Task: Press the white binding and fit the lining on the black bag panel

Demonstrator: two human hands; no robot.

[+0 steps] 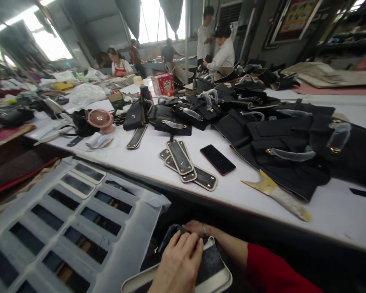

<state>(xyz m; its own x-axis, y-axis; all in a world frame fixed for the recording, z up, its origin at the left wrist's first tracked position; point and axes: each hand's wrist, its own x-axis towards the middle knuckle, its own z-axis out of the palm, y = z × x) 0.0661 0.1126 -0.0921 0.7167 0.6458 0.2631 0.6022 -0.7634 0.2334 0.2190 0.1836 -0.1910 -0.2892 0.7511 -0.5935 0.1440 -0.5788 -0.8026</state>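
Low at the front of the table, my left hand (pixel 180 260) is closed over a black piece with cream edges (pixel 215 264), its back to the camera. Behind it, my right hand (pixel 197 228) reaches in from the right, curled at the far side of the same piece, its fingertips partly hidden. A dark, plastic-wrapped strap (pixel 171 236) shows beside both hands. Several black strips with cream borders and metal studs (pixel 179 156) lie overlapped on the white table (pixel 158 187). A black phone (pixel 218 159) lies right of them.
A translucent tray with slots (pixel 70 219) is at the left, two cream-edged strips (pixel 77 185) on it. Black bags (pixel 280 134) are heaped at the right near a yellow-ended tool (pixel 276 194). A pink fan (pixel 100 119) stands farther left. People (pixel 221 53) are in the background.
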